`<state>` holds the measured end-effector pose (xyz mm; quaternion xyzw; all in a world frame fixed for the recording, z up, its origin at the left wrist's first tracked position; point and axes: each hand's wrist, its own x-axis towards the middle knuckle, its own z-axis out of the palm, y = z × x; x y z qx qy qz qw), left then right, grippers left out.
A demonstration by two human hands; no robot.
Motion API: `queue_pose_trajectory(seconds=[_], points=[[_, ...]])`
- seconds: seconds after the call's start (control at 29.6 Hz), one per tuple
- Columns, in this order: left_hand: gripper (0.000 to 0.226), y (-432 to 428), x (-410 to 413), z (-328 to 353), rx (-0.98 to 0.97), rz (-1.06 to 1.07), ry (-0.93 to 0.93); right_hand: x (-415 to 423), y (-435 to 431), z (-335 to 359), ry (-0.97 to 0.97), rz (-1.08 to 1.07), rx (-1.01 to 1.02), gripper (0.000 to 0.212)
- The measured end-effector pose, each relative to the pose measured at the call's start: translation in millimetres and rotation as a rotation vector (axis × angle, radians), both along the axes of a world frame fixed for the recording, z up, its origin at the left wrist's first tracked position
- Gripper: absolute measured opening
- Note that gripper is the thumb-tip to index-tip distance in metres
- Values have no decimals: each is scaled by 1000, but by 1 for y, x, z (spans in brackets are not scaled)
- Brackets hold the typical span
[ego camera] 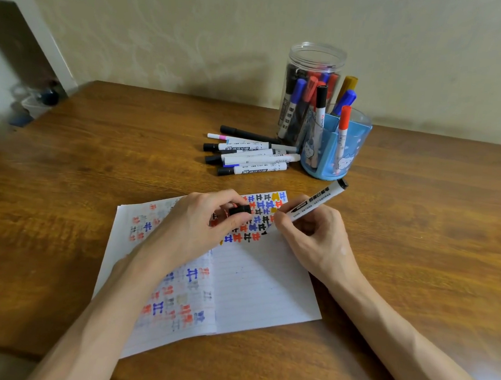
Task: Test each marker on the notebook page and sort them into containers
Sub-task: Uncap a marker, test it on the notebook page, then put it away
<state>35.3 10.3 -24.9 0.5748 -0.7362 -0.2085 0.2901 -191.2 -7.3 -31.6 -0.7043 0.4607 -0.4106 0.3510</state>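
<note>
So far: I judge the job well under way; rows of red, blue, black and yellow test marks fill the top of the notebook [265, 287], and many markers stand in the clear jar [316, 57] and the blue holder [354, 156].
Left to do: a pile of markers [252, 157] lies on the table [419, 233] just beside the holder. I take these as untested.
Right hand [314, 234]: pinches the marker [311, 202], tip down at the end of the lowest row.
Left hand [198, 224]: holds the black cap [240, 210] in its fingertips, over the page.
Writing: one small character repeated across the page; I cannot read it surely.
Labels: dark print on the white barrels, too small to read; cartoon animals on the holder.
</note>
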Motion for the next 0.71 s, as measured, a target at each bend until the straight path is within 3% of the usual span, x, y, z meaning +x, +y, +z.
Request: queue_pose_trajectory(seconds=[0.71], points=[[37, -2, 2, -1, -1, 2, -28, 2, 2, 1, 13, 25, 16, 11]])
